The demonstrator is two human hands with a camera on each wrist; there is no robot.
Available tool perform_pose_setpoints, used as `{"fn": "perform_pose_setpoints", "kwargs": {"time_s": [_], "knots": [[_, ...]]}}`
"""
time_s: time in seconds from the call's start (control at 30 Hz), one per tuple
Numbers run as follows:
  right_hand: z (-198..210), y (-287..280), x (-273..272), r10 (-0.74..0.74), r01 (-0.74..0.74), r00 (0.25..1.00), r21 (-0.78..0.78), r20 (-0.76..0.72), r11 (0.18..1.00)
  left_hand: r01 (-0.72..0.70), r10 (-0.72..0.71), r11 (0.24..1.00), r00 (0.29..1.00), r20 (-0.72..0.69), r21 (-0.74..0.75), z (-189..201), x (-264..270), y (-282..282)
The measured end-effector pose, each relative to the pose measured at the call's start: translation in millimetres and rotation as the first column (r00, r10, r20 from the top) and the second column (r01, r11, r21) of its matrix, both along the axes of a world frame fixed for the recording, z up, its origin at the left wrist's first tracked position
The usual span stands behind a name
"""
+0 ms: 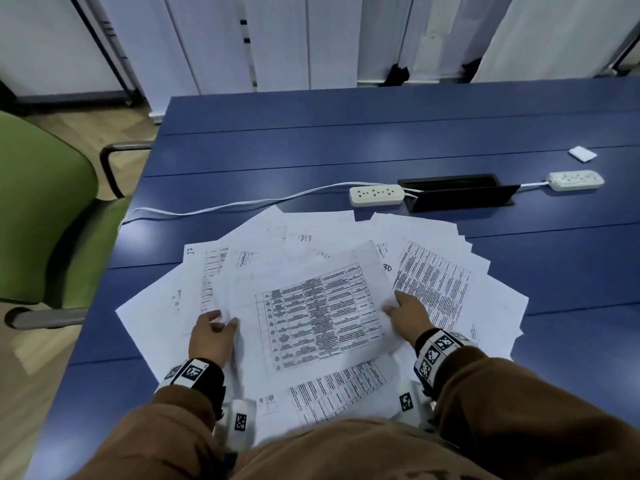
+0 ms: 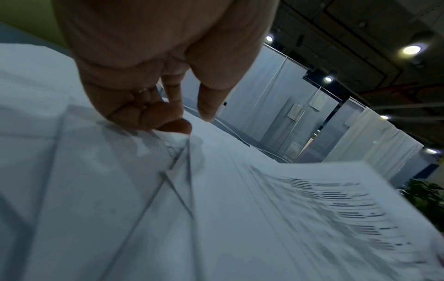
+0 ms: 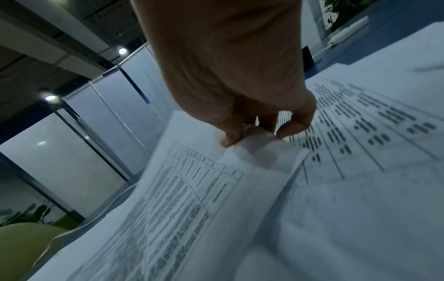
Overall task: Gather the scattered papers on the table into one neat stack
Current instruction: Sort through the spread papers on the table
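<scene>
Several white printed sheets (image 1: 433,282) lie fanned out and overlapping on the blue table (image 1: 346,150), in front of me. On top is a sheet with a printed grid (image 1: 318,317), slightly lifted and bowed. My left hand (image 1: 221,320) holds its left edge, the thumb on top and the fingers curled at the edge. In the left wrist view the left hand (image 2: 192,121) has its curled fingers against the raised paper (image 2: 240,209). My right hand (image 1: 391,304) pinches the right edge. In the right wrist view the right hand (image 3: 252,136) has its thumb on the sheet (image 3: 192,190) and fingers beneath.
Behind the papers lie a white power strip (image 1: 376,196) with its cable (image 1: 225,206), a black cable box (image 1: 457,195) and a second strip (image 1: 576,180). A small white pad (image 1: 582,154) sits at the far right. A green chair (image 1: 45,216) stands left of the table.
</scene>
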State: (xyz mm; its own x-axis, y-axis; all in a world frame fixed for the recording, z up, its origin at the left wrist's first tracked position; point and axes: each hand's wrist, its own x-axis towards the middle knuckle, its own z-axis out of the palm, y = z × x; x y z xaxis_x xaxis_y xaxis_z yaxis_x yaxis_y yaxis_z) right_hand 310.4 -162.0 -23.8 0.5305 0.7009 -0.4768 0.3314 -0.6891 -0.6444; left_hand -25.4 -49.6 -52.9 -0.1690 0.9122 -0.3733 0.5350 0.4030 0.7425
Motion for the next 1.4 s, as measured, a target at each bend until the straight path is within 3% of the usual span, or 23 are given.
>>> {"fn": "perform_pose_setpoints", "kwargs": {"time_s": [0.17, 0.33, 0.43, 0.5, 0.57, 0.63, 0.7, 0.77, 0.87, 0.93, 1.07, 1.23, 1.33, 1.4], "knots": [[25, 5, 25, 0.101, -0.096, 0.958, -0.03, 0.27, 0.995, -0.002, 0.0, 0.997, 1.0, 0.018, 0.077, 6, -4, 2], [49, 38, 24, 0.367, -0.339, 0.811, -0.147, 0.456, 0.929, 0.277, -0.278, 0.957, 0.961, -0.008, 0.088, 26, 19, -10], [37, 53, 0, 0.401, -0.44, 0.807, -0.011, 0.435, 0.898, 0.425, -0.424, 0.905, 0.902, 0.078, 0.013, 35, 37, -27], [28, 50, -19, 0.306, -0.386, 0.902, 0.249, 0.306, 0.888, 0.495, -0.487, 0.869, 0.864, 0.125, -0.031, 35, 47, -40], [22, 39, -27, 0.182, -0.248, 0.963, 0.394, 0.196, 0.885, 0.555, -0.551, 0.83, 0.832, 0.066, -0.056, 28, 50, -50], [12, 24, -23, -0.002, -0.082, 0.973, 0.35, 0.232, 0.933, 0.515, -0.517, 0.855, 0.856, -0.021, -0.067, 16, 41, -51], [8, 8, -10, -0.157, 0.118, 0.941, 0.145, 0.299, 0.982, 0.386, -0.391, 0.92, 0.918, -0.063, -0.073, 10, 28, -47], [7, -5, 3, -0.222, 0.256, 0.927, -0.078, 0.301, 0.964, 0.264, -0.266, 0.964, 0.955, -0.133, -0.035, 9, 15, -43], [2, -12, 9, -0.2, 0.233, 0.954, -0.131, 0.226, 0.964, 0.136, -0.159, 0.987, 0.93, -0.332, -0.09, 7, 5, -39], [2, -11, 1, -0.139, 0.149, 0.983, -0.078, 0.124, 0.986, 0.123, -0.159, 0.985, 0.92, -0.358, -0.121, 5, 8, -40], [11, -3, -29, -0.032, 0.045, 0.963, 0.043, -0.268, 0.998, 0.255, -0.261, 0.965, 0.948, -0.183, -0.055, -1, 20, -46], [10, -7, -49, 0.099, -0.116, 0.92, -0.022, -0.38, 0.993, 0.454, -0.451, 0.891, 0.875, 0.177, 0.024, 11, 27, -57], [13, -12, -50, 0.064, -0.088, 0.91, -0.039, -0.41, 0.995, 0.416, -0.398, 0.909, 0.841, 0.366, 0.033, 13, 30, -63], [17, -17, -50, 0.036, -0.035, 0.899, 0.009, -0.436, 0.999, 0.286, -0.244, 0.958, 0.868, 0.432, -0.034, 12, 32, -64]]}}
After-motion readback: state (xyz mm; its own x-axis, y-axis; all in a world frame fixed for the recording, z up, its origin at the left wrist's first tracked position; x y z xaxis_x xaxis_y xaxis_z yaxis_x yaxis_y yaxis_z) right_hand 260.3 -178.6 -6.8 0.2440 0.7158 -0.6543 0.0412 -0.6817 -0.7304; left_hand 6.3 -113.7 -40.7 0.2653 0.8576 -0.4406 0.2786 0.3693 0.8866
